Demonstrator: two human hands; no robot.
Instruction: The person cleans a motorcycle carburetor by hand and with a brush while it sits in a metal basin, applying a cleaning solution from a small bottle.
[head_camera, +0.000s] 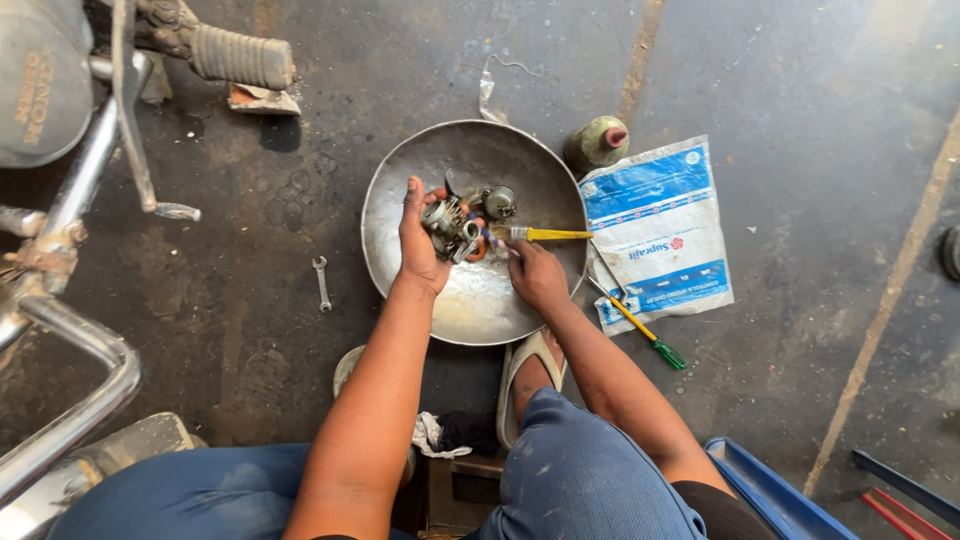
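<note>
— Metal is what I see first: a wide grey metal basin (470, 310) sits on the dark concrete floor (800, 100), right in front of my knees. What do you see in my hands?

— Your left hand (418, 245) is closed around a small engine part (447, 226), grey metal with a spring on it, and holds it over the middle of the basin. Your right hand (533, 275) grips a paintbrush (535, 234) with a yellow handle; the bristles touch the engine part, and the handle points to the right, across the rim of the basin.

— Is something else inside the basin?

— Yes, one more round metal piece (499, 202) lies just behind the part you hold. I cannot tell if they touch.

— And around the basin?

— On the right, a white and blue printed bag (660, 225) lies flat on the floor, and a screwdriver (640, 330) with yellow shaft and green handle rests on its lower edge. A greenish bottle (597, 142) lies near the top corner of the bag. On the left, a small spanner (321, 283) lies on the floor, well apart from the basin. A motorcycle (60, 200) stands at the far left. Your foot in a sandal (530, 375) is just below the basin.
</note>
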